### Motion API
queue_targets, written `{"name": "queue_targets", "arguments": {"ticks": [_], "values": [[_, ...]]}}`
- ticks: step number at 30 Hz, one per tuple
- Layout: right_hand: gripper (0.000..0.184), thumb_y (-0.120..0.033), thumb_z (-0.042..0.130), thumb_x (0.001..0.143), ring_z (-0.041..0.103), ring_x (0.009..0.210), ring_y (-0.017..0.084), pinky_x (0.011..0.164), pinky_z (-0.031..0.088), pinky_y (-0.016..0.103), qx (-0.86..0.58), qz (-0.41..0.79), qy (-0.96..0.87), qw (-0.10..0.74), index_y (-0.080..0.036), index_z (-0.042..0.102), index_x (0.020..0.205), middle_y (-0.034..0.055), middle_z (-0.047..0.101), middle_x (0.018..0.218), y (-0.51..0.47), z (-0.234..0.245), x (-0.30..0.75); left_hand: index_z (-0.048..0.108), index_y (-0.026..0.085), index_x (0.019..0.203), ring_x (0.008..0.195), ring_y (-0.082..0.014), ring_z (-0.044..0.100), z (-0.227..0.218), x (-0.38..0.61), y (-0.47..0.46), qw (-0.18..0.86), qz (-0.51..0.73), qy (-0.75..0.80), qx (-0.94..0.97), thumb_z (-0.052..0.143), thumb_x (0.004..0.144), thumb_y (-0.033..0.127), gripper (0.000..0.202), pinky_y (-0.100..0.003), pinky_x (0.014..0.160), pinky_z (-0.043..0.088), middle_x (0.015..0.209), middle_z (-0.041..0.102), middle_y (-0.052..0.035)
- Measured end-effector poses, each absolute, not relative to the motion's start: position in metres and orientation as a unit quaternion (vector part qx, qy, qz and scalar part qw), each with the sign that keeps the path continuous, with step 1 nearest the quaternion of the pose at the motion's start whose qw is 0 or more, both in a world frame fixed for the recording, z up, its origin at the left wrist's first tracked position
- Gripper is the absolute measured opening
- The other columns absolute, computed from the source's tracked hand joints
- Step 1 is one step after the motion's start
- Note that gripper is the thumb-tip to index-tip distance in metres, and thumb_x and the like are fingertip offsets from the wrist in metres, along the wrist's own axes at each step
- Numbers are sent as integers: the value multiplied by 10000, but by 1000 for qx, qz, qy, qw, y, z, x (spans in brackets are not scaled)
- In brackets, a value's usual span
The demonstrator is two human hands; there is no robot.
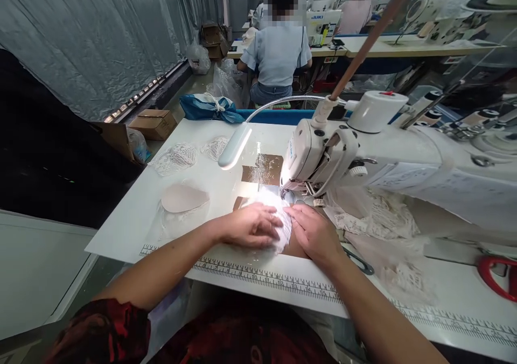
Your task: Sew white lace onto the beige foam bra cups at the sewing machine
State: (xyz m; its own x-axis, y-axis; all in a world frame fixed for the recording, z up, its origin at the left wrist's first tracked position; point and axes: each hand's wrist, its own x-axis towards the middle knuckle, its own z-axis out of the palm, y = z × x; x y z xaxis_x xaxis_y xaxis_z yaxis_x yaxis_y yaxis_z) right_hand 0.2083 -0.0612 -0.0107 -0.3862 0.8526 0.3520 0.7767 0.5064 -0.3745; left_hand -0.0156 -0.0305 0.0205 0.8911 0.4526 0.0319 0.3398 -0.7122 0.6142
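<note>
A bright white lace piece (285, 230) lies under the needle area of a white sewing machine (302, 151), lit strongly from above. My left hand (251, 225) rests on top of the lace, its fingers stretched over it and lightly bent. At the right edge of the same piece, my right hand (314, 233) holds the fabric with thumb and fingers drawn together near the presser foot. Glare and my fingers hide the stitching spot. A slim lamp (235, 146) on a bent metal neck hangs beyond my left hand.
Lace pieces (176, 158) and a beige oval pad (184, 198) lie at left. More lace (375, 216), dark-handled snips (359, 261) and red-handled scissors (498, 278) lie right. A printed ruler (254, 278) runs along the front. Ahead, a person (278, 51) sits with their back turned.
</note>
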Motion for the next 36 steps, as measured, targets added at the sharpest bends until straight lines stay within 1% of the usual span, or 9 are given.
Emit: {"name": "queue_targets", "arguments": {"ticks": [3, 6, 9, 12, 15, 19, 22, 27, 36], "values": [[350, -118, 423, 860, 615, 916, 197, 765, 482, 302, -486, 87, -833, 249, -166, 667, 1106, 74, 675, 1029, -62, -10, 208, 664, 164, 1095, 1221, -197, 517, 23, -16, -47, 346, 160, 210, 900, 517, 896, 245, 260, -345, 1062, 406, 1235, 620, -94], [363, -106, 418, 853, 608, 891, 195, 751, 470, 300, -481, 90, -838, 243, -165, 670, 1107, 77, 676, 1012, -61, -11, 207, 615, 145, 1165, 1165, -213, 544, 19, -11, -52, 263, 220, 320, 883, 464, 921, 258, 308, -392, 1009, 456, 1239, 602, -124], [376, -102, 420, 845, 592, 889, 200, 749, 445, 300, -487, 76, -840, 225, -162, 667, 1121, 79, 676, 1006, -61, -11, 207, 620, 117, 1143, 1161, -264, 532, 12, -4, -47, 185, 180, 346, 902, 476, 907, 272, 317, -448, 997, 456, 1226, 606, -140], [404, -93, 419, 841, 568, 861, 201, 704, 405, 298, -513, 48, -840, 167, -180, 654, 1157, 70, 661, 968, -61, -7, 206, 623, 95, 1145, 1183, -277, 511, 10, 3, -41, 167, 133, 313, 925, 499, 895, 282, 336, -435, 1017, 441, 1257, 592, -140], [401, -94, 409, 857, 539, 808, 197, 658, 354, 301, -539, 24, -836, 100, -216, 659, 1145, 57, 634, 895, -62, -3, 204, 570, 95, 1227, 1155, -274, 520, 13, 8, -38, 157, 98, 325, 927, 521, 881, 284, 397, -428, 979, 467, 1293, 563, -137], [379, -120, 403, 886, 528, 811, 190, 661, 323, 306, -557, 25, -828, 62, -235, 656, 1143, 50, 627, 895, -60, 0, 202, 528, 94, 1283, 1105, -291, 525, 17, 10, -34, 117, 65, 356, 925, 518, 879, 325, 465, -448, 931, 483, 1351, 516, -143], [387, -131, 383, 901, 533, 816, 190, 677, 318, 313, -568, 24, -821, 57, -234, 644, 1167, 53, 639, 918, -58, 0, 200, 532, 83, 1284, 1088, -295, 531, 15, 10, -26, 96, 51, 350, 931, 523, 866, 309, 475, -451, 917, 489, 1367, 508, -146], [402, -123, 389, 886, 540, 801, 189, 659, 314, 312, -584, 15, -809, 57, -237, 629, 1188, 54, 653, 920, -55, 0, 195, 546, 83, 1283, 1169, -291, 517, 9, 3, -6, 84, 62, 290, 951, 499, 864, 264, 458, -438, 975, 464, 1368, 514, -149], [349, -131, 415, 865, 547, 704, 176, 597, 348, 289, -551, 33, -827, 106, -229, 683, 1067, 46, 649, 829, -54, -3, 198, 543, 104, 1288, 1259, -263, 478, 7, -12, 18, 97, 67, 223, 968, 447, 866, 157, 436, -416, 1016, 438, 1385, 493, -161]]}}
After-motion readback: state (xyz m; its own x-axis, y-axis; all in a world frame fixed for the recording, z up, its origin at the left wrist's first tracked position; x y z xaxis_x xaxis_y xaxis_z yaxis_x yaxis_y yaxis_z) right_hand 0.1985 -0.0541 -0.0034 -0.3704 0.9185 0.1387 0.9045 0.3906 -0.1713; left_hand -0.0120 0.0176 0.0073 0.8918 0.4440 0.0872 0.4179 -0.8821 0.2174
